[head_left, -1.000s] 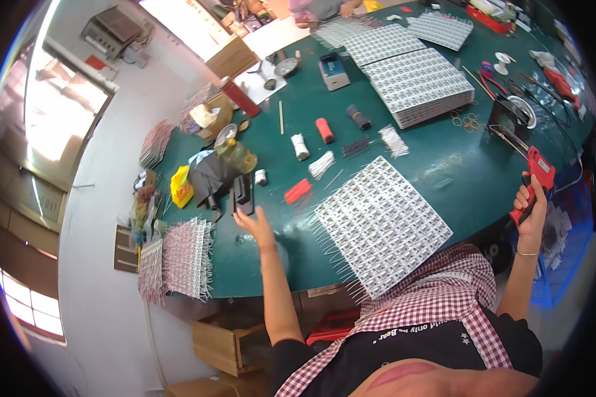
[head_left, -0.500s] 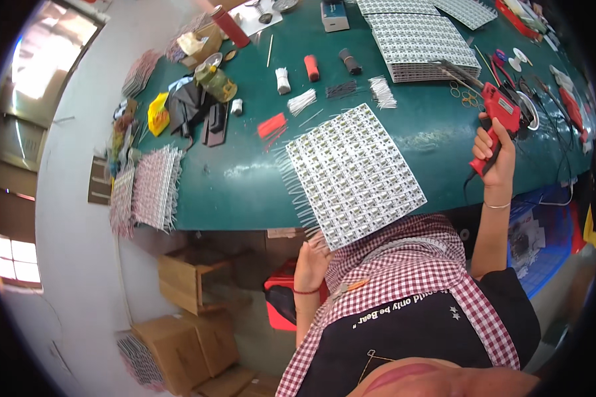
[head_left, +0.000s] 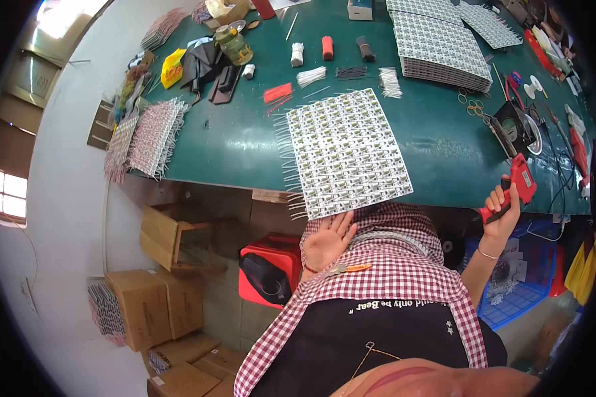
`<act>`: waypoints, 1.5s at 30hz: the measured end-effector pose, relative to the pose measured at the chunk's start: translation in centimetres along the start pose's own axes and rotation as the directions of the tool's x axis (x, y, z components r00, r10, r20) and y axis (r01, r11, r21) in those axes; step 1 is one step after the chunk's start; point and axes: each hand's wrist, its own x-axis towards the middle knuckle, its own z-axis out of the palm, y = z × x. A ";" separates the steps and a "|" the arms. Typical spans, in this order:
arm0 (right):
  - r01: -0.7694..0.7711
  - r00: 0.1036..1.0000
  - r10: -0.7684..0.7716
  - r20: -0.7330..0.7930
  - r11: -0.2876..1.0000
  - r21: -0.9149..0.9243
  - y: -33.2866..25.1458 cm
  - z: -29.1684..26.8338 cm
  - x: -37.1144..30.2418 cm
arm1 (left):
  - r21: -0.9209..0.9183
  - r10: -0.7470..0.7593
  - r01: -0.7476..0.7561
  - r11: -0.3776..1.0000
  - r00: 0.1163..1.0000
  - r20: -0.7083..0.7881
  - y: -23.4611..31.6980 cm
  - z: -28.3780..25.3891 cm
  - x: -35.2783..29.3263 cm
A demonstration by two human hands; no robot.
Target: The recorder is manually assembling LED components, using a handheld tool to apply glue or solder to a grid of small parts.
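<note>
My left hand [head_left: 328, 245] is open, palm up with fingers stretched out, just below the near edge of a square white circuit-board panel [head_left: 351, 155]. Its fingertips come close to the panel's edge; whether they touch it I cannot tell. Rows of small parts cover the panel, and thin white wires [head_left: 295, 182] stick out along its left side. Over at the table's right edge, my right hand [head_left: 502, 215] is closed round the handle of a red soldering gun [head_left: 523, 180]. The gun's metal front end points up and left, away from the panel.
Wire bundles in white [head_left: 311, 77], red [head_left: 277, 93] and black [head_left: 351, 73] lie beyond the panel. A stack of panels [head_left: 440, 49] stands at the back right, with wired panels [head_left: 155, 139] at the left. A green bottle [head_left: 235, 46] and cables [head_left: 563, 155] are also on the green table [head_left: 225, 149].
My left hand has left the panel's wired lower-left corner and opened, palm up, under its near edge. The soldering gun in my right hand is lower and further right. The whole view has shifted.
</note>
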 end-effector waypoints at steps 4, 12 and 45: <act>0.025 1.000 -0.024 0.019 0.998 -0.052 -0.7 -0.6 0.0 | 0.380 -0.049 0.154 0.912 0.961 -0.272 -0.7 2.4 3.0; -0.040 0.997 0.040 0.071 0.999 0.005 0.0 -0.6 0.3 | 0.770 0.363 0.194 0.608 0.795 -0.487 -1.8 2.3 1.8; -0.072 0.997 0.072 -0.009 0.995 -0.071 3.3 0.0 -0.7 | 0.933 0.992 0.353 -0.068 -0.079 0.102 28.7 -8.4 7.7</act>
